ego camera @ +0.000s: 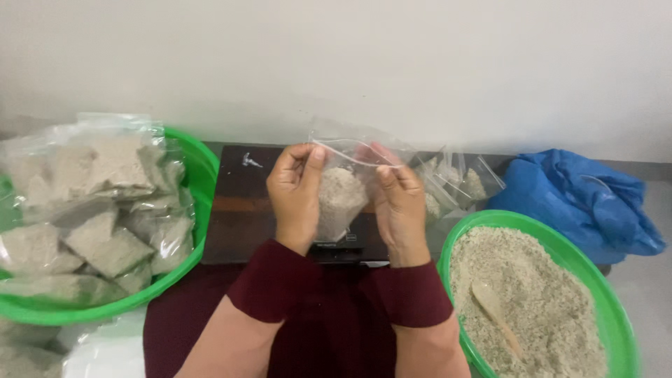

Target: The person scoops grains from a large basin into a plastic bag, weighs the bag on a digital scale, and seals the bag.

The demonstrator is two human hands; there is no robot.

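Both hands, left hand (297, 199) and right hand (399, 206), pinch the filled clear pouch (341, 196) top, unsealed. Left basin (203, 168) piled with packed pouches; right basin (602, 280) holds plenty grain.

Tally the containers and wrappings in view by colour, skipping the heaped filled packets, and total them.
Green: 2, the left basin of filled packets and the right basin of grainy mix.
Blue: 1, a crumpled bag.
Clear: 1, the pouch pinched by the left hand and right hand.
Total: 4
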